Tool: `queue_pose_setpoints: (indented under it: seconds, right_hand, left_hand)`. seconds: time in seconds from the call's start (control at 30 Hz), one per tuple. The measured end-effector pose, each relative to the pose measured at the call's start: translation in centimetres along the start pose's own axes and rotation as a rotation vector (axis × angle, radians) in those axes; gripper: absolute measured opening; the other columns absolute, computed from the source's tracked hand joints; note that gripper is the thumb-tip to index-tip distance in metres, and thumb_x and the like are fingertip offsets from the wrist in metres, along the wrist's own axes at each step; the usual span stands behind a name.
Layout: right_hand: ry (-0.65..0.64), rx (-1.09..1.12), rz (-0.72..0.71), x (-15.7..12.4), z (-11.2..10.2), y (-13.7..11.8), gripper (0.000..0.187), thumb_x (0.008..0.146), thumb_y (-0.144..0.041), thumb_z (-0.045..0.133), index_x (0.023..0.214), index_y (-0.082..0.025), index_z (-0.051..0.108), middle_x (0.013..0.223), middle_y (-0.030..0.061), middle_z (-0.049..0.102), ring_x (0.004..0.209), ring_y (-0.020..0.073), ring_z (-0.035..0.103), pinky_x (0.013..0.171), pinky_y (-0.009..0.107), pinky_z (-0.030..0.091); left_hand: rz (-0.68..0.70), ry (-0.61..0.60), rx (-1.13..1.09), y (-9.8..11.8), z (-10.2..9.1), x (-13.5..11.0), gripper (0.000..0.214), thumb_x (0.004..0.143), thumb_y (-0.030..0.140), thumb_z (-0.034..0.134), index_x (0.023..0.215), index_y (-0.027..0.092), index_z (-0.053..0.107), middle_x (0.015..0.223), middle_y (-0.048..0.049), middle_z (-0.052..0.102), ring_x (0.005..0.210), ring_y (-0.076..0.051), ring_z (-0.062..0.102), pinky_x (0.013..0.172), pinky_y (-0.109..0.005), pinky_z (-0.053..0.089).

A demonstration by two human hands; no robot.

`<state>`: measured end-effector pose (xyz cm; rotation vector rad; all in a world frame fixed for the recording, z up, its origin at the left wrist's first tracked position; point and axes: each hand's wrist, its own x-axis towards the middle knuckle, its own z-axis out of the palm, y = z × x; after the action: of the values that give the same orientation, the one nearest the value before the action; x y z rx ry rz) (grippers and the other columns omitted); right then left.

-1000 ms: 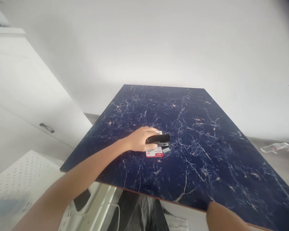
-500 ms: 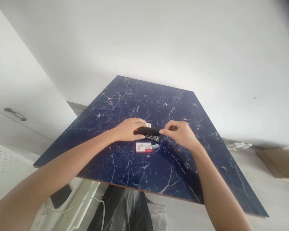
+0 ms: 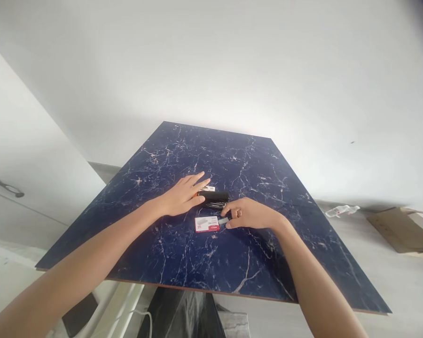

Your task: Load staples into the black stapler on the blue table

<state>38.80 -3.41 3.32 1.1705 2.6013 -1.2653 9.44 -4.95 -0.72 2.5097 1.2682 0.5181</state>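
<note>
1. Lying near the middle of the dark blue marbled surface, the black stapler sits between the far edge and the near edge, with one end toward the left edge and the other toward the right. Metal shows along its side that faces the near edge.

2. The left hand reaches in from the side of the near left corner. Its fingers are spread, pointing toward the far edge, and its thumb touches the left end of the stapler, where a bit of orange shows.

3. The right hand comes over the near edge from the side of the near right corner. Its thumb and index finger are bent around the right end of a small grey strip, the index fingertip close to the stapler; whether they pinch the strip or only rest beside it, I cannot tell.

4. A red-and-white box lies flat between the stapler and the near edge. The left end of the grey strip is at the right side of this box.

5. On the far-edge side of the stapler is a small printed white item, partly hidden by the left hand's fingers.

6. Past the right edge of the surface lie a crumpled clear plastic piece and, farther right, a brown cardboard box.

7. Beyond the left edge stands a white cabinet with a dark handle.
</note>
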Motion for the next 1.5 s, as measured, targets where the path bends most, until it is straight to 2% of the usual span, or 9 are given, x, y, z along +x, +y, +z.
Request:
queue_pose_setpoints:
  seconds: [0.13,0.23,0.3,0.53,0.9,1.07,1.23,1.37,1.5]
  right_hand:
    - [0.151,-0.046,-0.001,0.3,0.1,0.3,0.028,0.081,-0.048,0.071,0.087,-0.022,0.069,0.070,-0.0024,0.063,0.059,0.0128,0.052,0.056,0.026,0.035]
    - [0.356,-0.116,-0.021,1.2,0.5,1.0,0.031,0.078,-0.048,0.074,0.086,-0.021,0.062,0.068,-0.0043,0.059,0.060,0.0123,0.049,0.057,0.025,0.032]
    - [0.387,-0.143,-0.060,1.8,0.9,1.2,0.029,0.080,-0.047,0.072,0.086,-0.020,0.063,0.070,-0.0035,0.060,0.062,0.0131,0.050,0.058,0.025,0.033]
    - [0.363,-0.117,-0.078,2.4,1.7,1.0,0.025,0.086,-0.045,0.066,0.091,-0.021,0.071,0.076,0.0002,0.068,0.066,0.0161,0.059,0.061,0.027,0.039]
    - [0.147,-0.168,0.200,-2.9,-3.8,2.1,0.031,0.080,-0.052,0.067,0.089,-0.024,0.075,0.093,0.0058,0.074,0.079,0.0230,0.066,0.066,0.031,0.047]
    - [0.064,-0.150,0.069,-2.2,-1.6,-0.4,0.034,0.079,-0.050,0.071,0.105,-0.028,0.074,0.087,0.0027,0.073,0.069,0.0198,0.064,0.061,0.030,0.043]
    - [0.126,-0.274,-0.015,-0.6,1.2,-1.5,0.017,0.082,-0.040,0.070,0.092,-0.028,0.076,0.072,0.0014,0.070,0.059,0.0174,0.058,0.057,0.030,0.035]
    - [0.156,-0.318,-0.074,-0.8,1.1,-1.6,0.015,0.083,-0.035,0.066,0.076,-0.024,0.072,0.064,0.0007,0.065,0.052,0.0137,0.049,0.056,0.030,0.031]
    - [0.222,-0.187,-0.058,-1.5,-0.4,-1.2,0.018,0.084,-0.040,0.064,0.080,-0.022,0.070,0.056,-0.0027,0.057,0.048,0.0111,0.042,0.053,0.028,0.029]
  left_hand:
    - [-0.014,-0.033,0.018,-0.5,0.3,0.0,0.068,0.099,0.061,0.038,0.159,0.036,0.019,0.167,-0.0054,0.019,0.151,-0.035,0.021,0.118,-0.056,0.026]
    - [-0.019,-0.036,0.038,-0.4,0.5,0.1,0.072,0.096,0.063,0.043,0.159,0.036,0.019,0.166,-0.0050,0.021,0.149,-0.036,0.025,0.116,-0.056,0.030]
    - [0.005,-0.037,0.052,-0.3,0.4,0.1,0.074,0.095,0.062,0.046,0.159,0.038,0.017,0.167,-0.0029,0.017,0.150,-0.037,0.023,0.116,-0.055,0.031]
    - [0.006,-0.059,0.101,0.2,0.2,0.1,0.082,0.096,0.064,0.043,0.161,0.036,0.002,0.169,-0.0019,0.002,0.153,-0.036,0.011,0.120,-0.056,0.020]
    - [0.043,0.006,0.046,-0.6,0.5,0.6,0.058,0.093,0.061,0.049,0.136,0.024,0.055,0.160,-0.0077,0.034,0.145,-0.035,0.033,0.117,-0.053,0.032]
    - [0.032,0.050,0.038,-1.1,0.5,1.0,0.051,0.088,0.061,0.057,0.122,0.023,0.061,0.154,-0.0099,0.043,0.139,-0.035,0.041,0.111,-0.054,0.040]
    - [0.087,0.137,0.025,-1.2,0.6,1.1,0.045,0.084,0.056,0.066,0.113,0.023,0.064,0.141,-0.0114,0.055,0.131,-0.033,0.049,0.108,-0.054,0.042]
    - [0.091,0.146,0.039,-1.1,0.5,1.1,0.045,0.082,0.056,0.067,0.113,0.023,0.064,0.135,-0.0108,0.059,0.126,-0.032,0.052,0.107,-0.052,0.043]
    - [0.070,0.133,0.051,-0.7,0.3,1.2,0.045,0.083,0.056,0.067,0.112,0.022,0.063,0.134,-0.0101,0.060,0.124,-0.031,0.054,0.105,-0.050,0.046]
